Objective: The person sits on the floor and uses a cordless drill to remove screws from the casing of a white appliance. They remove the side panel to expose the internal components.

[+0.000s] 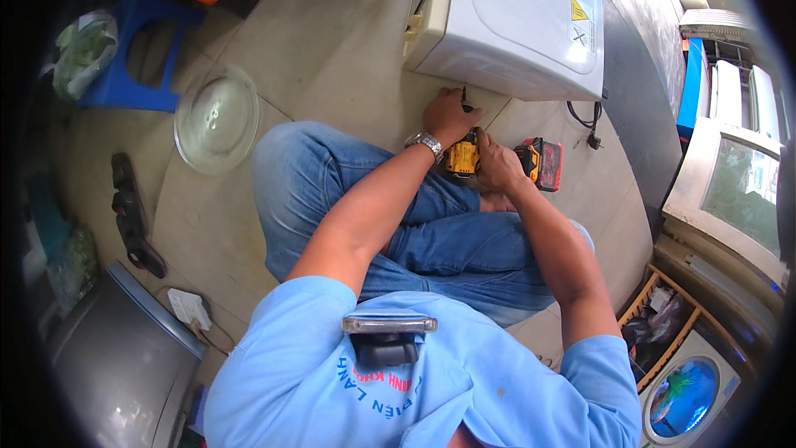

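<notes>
The yellow cordless drill (463,154) sat low against the front edge of the white appliance (514,21), above the floor (332,41). The right hand (499,162) was closed around its grip, the left hand (448,114) curled near the bit. A glass turntable plate (216,119) lay well apart.

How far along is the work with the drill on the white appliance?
Done: the glass turntable plate already lies out on the floor. In hand: the right hand grips the yellow drill, the left hand steadies its tip at the lower edge of the white appliance. Left: the casing looks closed; screws are not visible.
</notes>
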